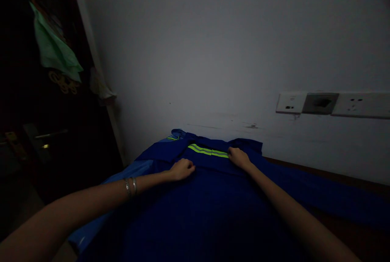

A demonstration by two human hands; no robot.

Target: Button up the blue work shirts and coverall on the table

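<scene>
A dark blue work garment (213, 205) with a yellow-green reflective stripe (208, 150) lies spread on a surface in front of me. My left hand (182, 169), with bracelets on its wrist, rests on the cloth just left of the stripe, fingers curled into the fabric. To the stripe's right, my right hand (239, 157) is closed on a fold of the garment. Both arms reach forward over the cloth.
A white wall (213, 50) stands right behind the garment, with a row of sockets and a switch (332, 104) at the right. A dark door (45, 132) with a handle is at the left; green cloth (55, 48) hangs on it.
</scene>
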